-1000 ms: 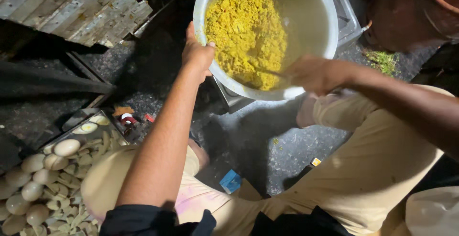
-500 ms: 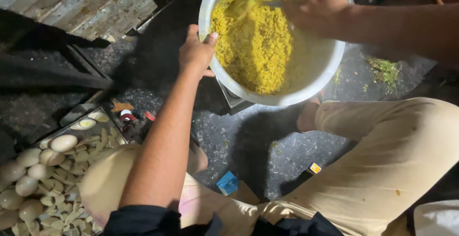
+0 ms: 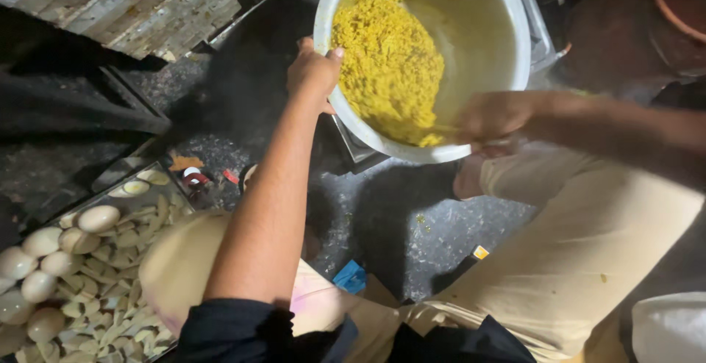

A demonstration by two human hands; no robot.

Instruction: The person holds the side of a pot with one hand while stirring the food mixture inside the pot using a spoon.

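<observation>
A big round white metal bowl of yellow crumbly rice mix is tilting over the dark floor; it looks heavy and slick, best held at the rim. The left hand is clamping that rim's left edge, and the right hand is closing around a utensil at its lower edge.

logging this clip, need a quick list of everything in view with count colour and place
bowl: one, large, pale metal, top centre, tilted
yellow grainy food: one heap, yellow, inside the bowl, mostly on its left side
peeled eggs: several, whitish, lower left
pale cut pieces: a pile, cream, lower left beside the eggs
wooden planks: several, grey-brown, top left
floor: dark, speckled, centre
blue scrap: one, blue, on the floor, bottom centre
small orange piece: one, on the floor right of centre
small red items: a few, red, on the floor left of centre
trousers: beige, lower right
left hand: grips the bowl's left rim
right hand: at the bowl's lower rim, in the food; a utensil cannot be made out
</observation>
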